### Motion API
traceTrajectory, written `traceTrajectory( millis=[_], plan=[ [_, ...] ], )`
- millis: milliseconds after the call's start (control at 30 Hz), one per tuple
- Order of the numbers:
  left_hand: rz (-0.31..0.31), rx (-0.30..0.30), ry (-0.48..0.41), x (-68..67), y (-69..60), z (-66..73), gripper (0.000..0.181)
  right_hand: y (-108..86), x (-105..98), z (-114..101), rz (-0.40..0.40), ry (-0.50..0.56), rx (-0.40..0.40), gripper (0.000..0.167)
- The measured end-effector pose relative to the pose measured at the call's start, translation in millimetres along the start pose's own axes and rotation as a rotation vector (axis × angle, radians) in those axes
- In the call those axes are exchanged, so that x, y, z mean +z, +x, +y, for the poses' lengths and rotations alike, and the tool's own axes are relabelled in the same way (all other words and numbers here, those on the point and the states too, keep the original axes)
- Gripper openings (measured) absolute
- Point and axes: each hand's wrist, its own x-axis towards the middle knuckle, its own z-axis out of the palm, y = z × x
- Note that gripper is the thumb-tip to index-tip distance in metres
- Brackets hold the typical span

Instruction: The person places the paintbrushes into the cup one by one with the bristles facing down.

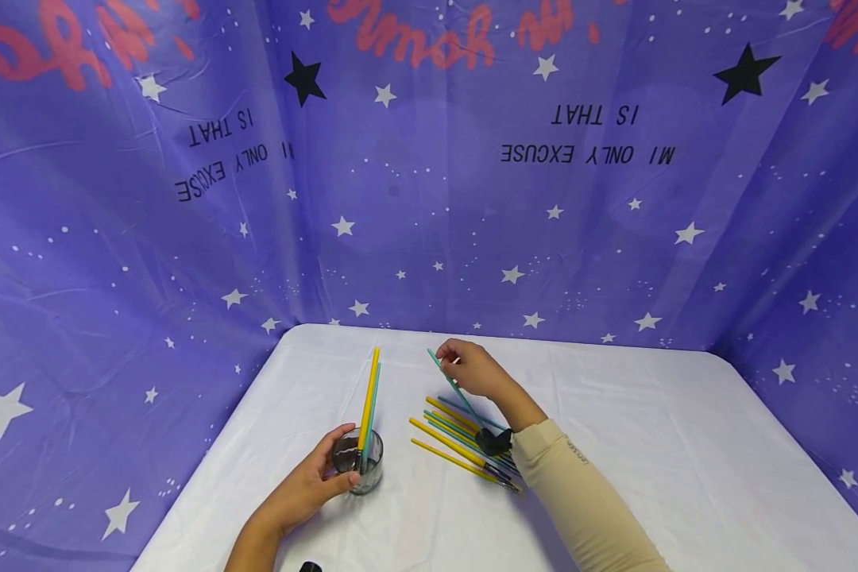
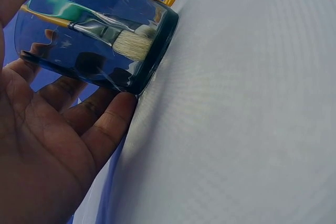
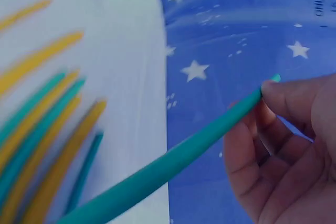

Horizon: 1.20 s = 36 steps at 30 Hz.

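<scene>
My left hand [image 1: 314, 482] grips a clear glass [image 1: 376, 470] standing on the table, thumb on the near side and fingers behind it. Inside the glass lean a yellow-handled paintbrush [image 1: 369, 391] and a green-handled one [image 1: 375, 401]; pale bristles [image 2: 132, 45] show at the bottom in the left wrist view. Between thumb and fingers, my right hand [image 1: 472, 369] pinches another green-handled paintbrush [image 3: 173, 161] near the end of its handle. Beneath that hand lies a loose pile of yellow and green paintbrushes [image 1: 446, 434], bristle ends toward the right forearm, which hides part of them.
A white cloth covers the table [image 1: 636, 429]. Purple star-printed curtain [image 1: 429, 199] hangs behind it and along both sides. Some dark object [image 1: 311, 567] is cut off at the bottom edge of the head view.
</scene>
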Motion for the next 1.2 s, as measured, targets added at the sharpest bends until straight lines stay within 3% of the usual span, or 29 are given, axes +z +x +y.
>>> traceTrajectory(
  millis=[267,600,733,967,1200],
  plan=[
    [0.0,-0.001,0.001,-0.1,-1.0,0.1,0.074,-5.3,21.5,-16.2,0.135,0.29,0.02,0.012],
    [-0.003,0.005,0.014,0.6,0.2,1.8,0.075,-13.4,47.2,-43.3,0.299,0.459,0.026,0.019],
    [-0.001,-0.007,0.018,0.6,0.1,1.4,0.076,-16.5,51.4,-52.0,0.349,0.559,0.016,0.019],
    [-0.005,0.005,-0.001,-0.1,0.9,-0.6,0.076,-20.3,52.4,-65.0,0.518,0.727,-0.03,0.019],
    [-0.007,0.008,-0.002,-0.1,0.4,0.1,0.076,-22.1,52.1,-73.3,0.554,0.775,-0.045,0.021]
  ],
)
